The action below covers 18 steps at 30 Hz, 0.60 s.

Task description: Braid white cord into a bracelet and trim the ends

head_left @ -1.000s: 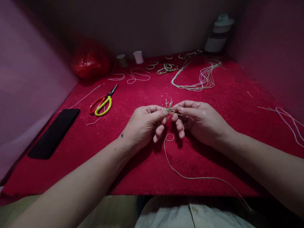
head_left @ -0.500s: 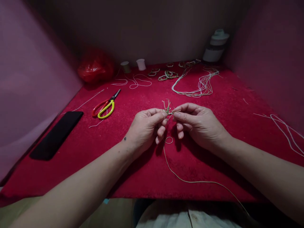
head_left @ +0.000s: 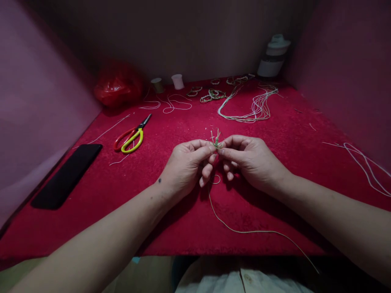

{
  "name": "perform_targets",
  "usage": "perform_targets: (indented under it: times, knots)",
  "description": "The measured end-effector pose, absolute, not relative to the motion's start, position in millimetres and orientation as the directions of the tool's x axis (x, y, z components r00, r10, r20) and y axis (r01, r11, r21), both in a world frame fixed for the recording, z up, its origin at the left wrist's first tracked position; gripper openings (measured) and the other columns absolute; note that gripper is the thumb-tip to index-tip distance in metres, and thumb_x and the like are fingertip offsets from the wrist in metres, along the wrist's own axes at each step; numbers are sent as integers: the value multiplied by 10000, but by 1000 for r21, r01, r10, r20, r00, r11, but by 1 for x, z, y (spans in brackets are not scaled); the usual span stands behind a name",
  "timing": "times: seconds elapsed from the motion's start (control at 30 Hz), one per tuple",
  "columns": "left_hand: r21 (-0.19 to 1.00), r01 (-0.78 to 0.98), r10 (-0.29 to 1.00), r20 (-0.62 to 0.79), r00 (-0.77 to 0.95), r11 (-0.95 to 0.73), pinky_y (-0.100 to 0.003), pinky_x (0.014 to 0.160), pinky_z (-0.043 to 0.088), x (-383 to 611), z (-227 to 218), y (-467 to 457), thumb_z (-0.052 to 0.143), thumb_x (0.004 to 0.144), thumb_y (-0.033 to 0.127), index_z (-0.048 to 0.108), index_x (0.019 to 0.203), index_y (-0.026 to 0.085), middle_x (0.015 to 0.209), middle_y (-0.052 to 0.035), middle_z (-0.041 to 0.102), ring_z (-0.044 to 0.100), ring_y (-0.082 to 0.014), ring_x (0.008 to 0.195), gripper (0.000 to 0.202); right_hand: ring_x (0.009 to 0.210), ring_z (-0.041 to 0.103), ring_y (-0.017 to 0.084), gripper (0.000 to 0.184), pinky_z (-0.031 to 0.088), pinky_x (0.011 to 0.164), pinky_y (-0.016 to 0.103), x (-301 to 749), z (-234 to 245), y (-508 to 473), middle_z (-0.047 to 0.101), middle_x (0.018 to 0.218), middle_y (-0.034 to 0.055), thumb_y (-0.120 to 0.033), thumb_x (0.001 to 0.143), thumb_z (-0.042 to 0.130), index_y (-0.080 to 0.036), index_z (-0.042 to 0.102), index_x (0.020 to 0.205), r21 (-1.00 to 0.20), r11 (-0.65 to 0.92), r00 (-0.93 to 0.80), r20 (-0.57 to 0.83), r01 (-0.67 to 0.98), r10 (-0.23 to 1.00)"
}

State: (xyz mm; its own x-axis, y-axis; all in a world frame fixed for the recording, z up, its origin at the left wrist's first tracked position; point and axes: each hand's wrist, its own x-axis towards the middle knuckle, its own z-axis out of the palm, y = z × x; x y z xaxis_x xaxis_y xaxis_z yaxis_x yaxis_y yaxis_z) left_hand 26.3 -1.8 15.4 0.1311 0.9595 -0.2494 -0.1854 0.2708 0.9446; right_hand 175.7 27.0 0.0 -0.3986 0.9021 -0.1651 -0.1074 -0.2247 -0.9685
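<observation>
A small knotted cord piece with short frayed ends sticks up between my two hands above the red table. My left hand pinches it from the left with thumb and forefinger, fingers closed. My right hand pinches it from the right, fingers curled. A long pale cord hangs from the knot, loops under my hands and trails off the front edge to the right.
Scissors with red and yellow handles lie left of my hands, a black phone further left. A red plastic bag, two small spools, woven bracelets, a cord bundle and a white jar are at the back. Loose cords lie right.
My hands have drawn closer together over the knot, so the fingertips now almost touch. The loop under the hands has shrunk. The view has shifted slightly.
</observation>
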Motion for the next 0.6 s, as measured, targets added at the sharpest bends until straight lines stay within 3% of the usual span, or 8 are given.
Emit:
perform_targets:
  times: [0.37,0.6]
  knots:
    - [977,16,974,-215,66,215,-166,300,298,27,12,-3,579,841,275,529,686,176,413,58,502,393,-60,296,191,333,513,65,119,370,314,133,174,9,24,546,456,-48,-94,817,591,-139,568,709,-989,-147,-368,-141,13,919]
    - [960,219,985,-173,-26,175,-154,300,301,29,17,-6,547,860,252,530,735,176,396,58,508,409,-61,293,148,386,579,111,55,460,363,200,177,-1,27,613,542,-5,-126,769,629,-146,583,747,-952,-284,-438,-208,-114,875]
